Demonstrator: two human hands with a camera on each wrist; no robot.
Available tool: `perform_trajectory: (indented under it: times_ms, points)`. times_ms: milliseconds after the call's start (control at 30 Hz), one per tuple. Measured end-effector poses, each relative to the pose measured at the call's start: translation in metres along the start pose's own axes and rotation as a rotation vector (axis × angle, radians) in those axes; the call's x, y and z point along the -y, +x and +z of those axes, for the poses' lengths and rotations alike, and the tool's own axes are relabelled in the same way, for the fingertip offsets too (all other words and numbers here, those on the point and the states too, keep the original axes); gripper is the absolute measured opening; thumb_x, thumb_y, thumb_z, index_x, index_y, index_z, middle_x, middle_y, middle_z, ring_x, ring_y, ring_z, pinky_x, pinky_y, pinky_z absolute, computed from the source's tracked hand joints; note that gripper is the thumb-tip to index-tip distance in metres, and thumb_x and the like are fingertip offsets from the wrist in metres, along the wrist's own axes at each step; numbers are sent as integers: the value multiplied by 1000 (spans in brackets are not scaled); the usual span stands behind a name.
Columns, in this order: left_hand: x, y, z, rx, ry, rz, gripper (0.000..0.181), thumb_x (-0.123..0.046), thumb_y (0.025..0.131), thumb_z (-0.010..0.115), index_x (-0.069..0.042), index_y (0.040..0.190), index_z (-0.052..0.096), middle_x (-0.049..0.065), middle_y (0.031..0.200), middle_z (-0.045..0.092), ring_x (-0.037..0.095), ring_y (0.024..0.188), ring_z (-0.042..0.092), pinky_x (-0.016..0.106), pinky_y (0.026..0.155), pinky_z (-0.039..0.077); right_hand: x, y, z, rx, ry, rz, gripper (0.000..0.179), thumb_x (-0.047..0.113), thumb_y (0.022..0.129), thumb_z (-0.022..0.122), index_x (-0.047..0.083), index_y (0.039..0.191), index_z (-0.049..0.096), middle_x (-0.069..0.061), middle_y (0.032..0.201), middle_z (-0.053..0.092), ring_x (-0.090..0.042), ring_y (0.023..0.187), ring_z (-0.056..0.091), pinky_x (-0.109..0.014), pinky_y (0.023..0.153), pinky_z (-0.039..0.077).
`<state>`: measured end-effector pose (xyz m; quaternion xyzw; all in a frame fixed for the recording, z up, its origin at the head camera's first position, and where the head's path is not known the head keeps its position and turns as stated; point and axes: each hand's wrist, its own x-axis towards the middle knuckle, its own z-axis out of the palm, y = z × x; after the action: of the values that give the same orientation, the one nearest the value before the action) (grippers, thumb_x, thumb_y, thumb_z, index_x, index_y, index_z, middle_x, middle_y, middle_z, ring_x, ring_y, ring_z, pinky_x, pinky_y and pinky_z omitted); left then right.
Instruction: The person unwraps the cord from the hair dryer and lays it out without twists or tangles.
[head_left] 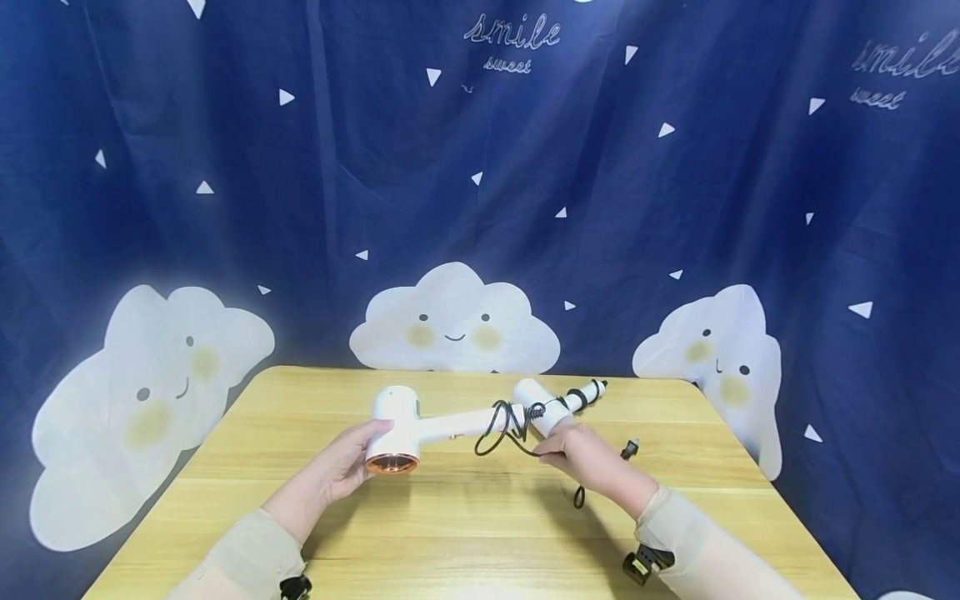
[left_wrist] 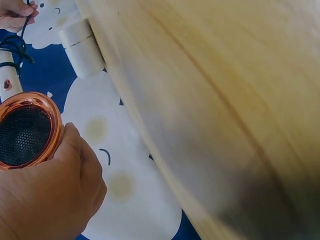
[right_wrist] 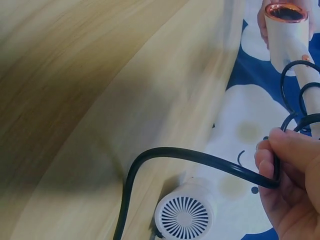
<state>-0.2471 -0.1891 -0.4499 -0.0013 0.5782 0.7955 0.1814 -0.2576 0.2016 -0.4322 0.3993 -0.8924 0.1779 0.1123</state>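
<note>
Apparently, the step in hand is managing the black power cord [right_wrist: 190, 156] of a white hair dryer [head_left: 397, 417], though whether it is being wound or unwound cannot be told. Just left of centre in the head view, the dryer appears raised above the desk [head_left: 465, 537], its barrel upright and its handle [head_left: 450, 427] reaching toward the frame's centre right. The left hand [head_left: 343, 462] grips the barrel, fingers curled round its side, while the right hand [head_left: 592, 458], right of centre, pinches the cord between thumb and fingers. The next move would seem to call for a steady left grip while the right hand guides the cord without snagging its loose loops; the dangling plug [head_left: 630, 449] could catch. Materially, the barrel is a smooth, pale cylinder, finished at its mouth with a glossy copper-coloured ring [left_wrist: 37, 98] around dark honeycomb mesh [left_wrist: 25, 135]. The cord is round and rubbery-looking, bending in springy curves, with a tight coil near the handle's end. Beyond the right hand lies a second white hair dryer [head_left: 528, 392], black cord wound about its handle; the right wrist view shows its round grille [right_wrist: 185, 218] of radiating slots at bottom centre. Light wood grain streaks the desk, and printed clouds mark the navy fabric backdrop [head_left: 225, 233].
</note>
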Motion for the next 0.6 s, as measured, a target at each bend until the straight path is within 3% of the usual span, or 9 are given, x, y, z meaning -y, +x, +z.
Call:
perform_trajectory:
  times_ms: [200,600]
  points:
    - [2,1,1,-56,2,-8,66,-25,100,55,13,146,25,13,114,62,21,99,67,31,91,56,6,0,-2,7,-36,-114,16,3,83,78,9,97,80,1,91,74,-12,84,68,-25,77,58]
    - [5,3,-2,-70,-15,-3,65,-23,100,55,13,145,26,12,110,64,22,98,68,33,91,57,17,0,-16,9,-25,-199,16,2,83,78,7,98,79,1,92,73,-10,85,68,-22,77,57]
